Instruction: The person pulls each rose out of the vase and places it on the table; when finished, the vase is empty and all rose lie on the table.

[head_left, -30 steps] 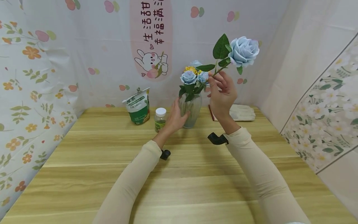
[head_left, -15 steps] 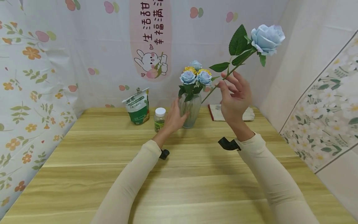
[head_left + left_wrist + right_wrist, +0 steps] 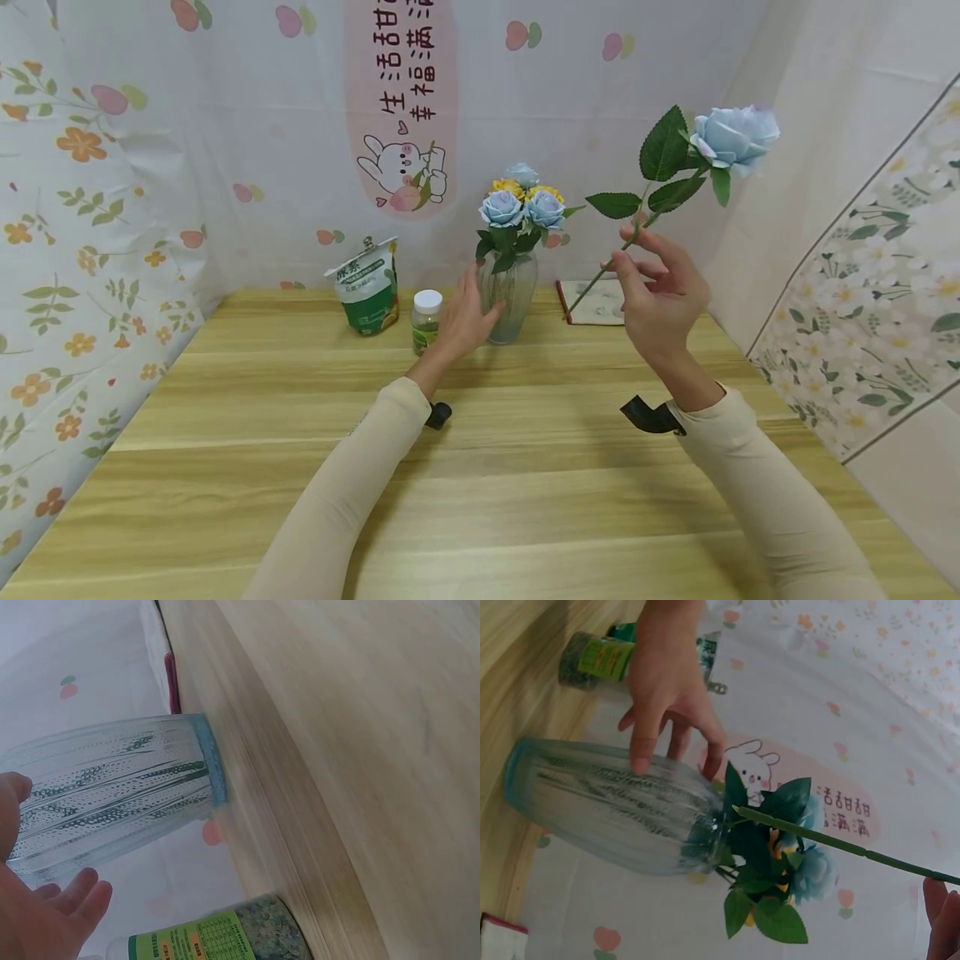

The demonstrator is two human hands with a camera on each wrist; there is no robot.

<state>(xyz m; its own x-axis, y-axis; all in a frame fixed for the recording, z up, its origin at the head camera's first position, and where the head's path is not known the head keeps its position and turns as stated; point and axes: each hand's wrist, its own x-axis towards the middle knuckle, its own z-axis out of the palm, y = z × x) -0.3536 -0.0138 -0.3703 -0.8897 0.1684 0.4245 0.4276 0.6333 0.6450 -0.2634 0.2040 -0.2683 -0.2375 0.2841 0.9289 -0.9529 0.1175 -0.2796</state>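
Observation:
In the head view my right hand (image 3: 667, 292) pinches the green stem of a light blue rose (image 3: 735, 137) between thumb and fingertips. The bloom points up to the right; the bare stem end slants down to the left. To its left stands a ribbed glass vase (image 3: 513, 300), holding several blue and yellow roses (image 3: 522, 200). My left hand (image 3: 467, 317) is at the vase's left side, thumb across its front and fingers extended. In the right wrist view the held stem (image 3: 840, 844) overlaps the leaves at the vase's mouth, and the left thumb meets the glass (image 3: 615, 802).
Left of the vase are a white-capped jar (image 3: 426, 321) and a green and white pouch (image 3: 367, 292) with a clip on top. Behind my right hand lies a flat white item (image 3: 597, 302) with a red edge. A printed curtain (image 3: 262, 125) hangs behind the wooden table (image 3: 480, 467).
My right hand has drawn the blue rose away from the vase to the right, then lower, and the stem's lower end has come into sight. The left hand stays at the vase.

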